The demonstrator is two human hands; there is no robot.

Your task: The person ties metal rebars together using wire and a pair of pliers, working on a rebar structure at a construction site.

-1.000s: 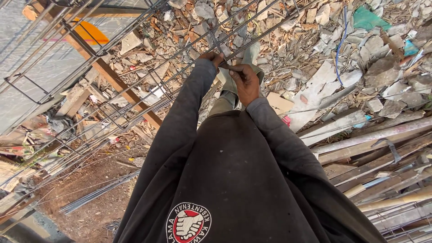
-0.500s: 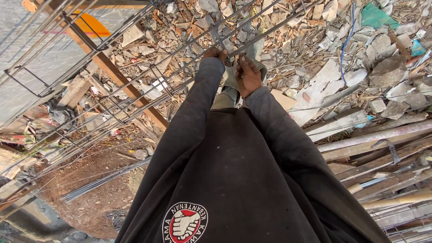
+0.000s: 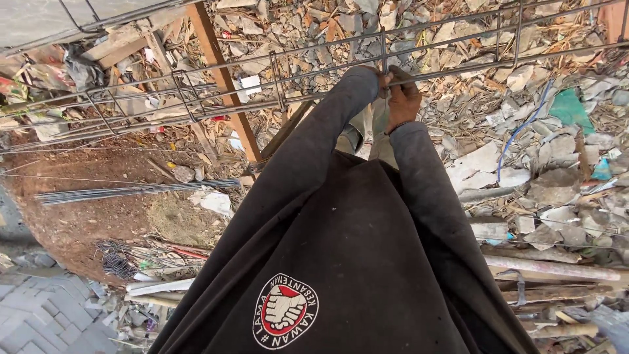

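Note:
A long rebar cage (image 3: 196,108) of grey steel bars and square stirrups runs across the top of the view, above rubble. Both my black sleeves reach up to it. My right hand (image 3: 402,98) is closed around a bar beside a stirrup (image 3: 383,49). My left hand (image 3: 381,78) touches the same spot, but the sleeve cuff hides nearly all of it, so its grip is unclear. A black sweatshirt with a round red and white badge (image 3: 285,319) fills the lower middle.
A slanted wooden post (image 3: 223,78) passes under the cage. A bundle of thin rods (image 3: 137,191) lies on bare dirt at left, with tangled wire (image 3: 121,262) and grey paving blocks (image 3: 33,314) below. Broken rubble, a blue cable (image 3: 517,131) and poles (image 3: 557,269) lie right.
The view has swung, so the cage now runs nearly level instead of slanting. Both hands stay at the same joint, and the left hand is now more hidden by its cuff.

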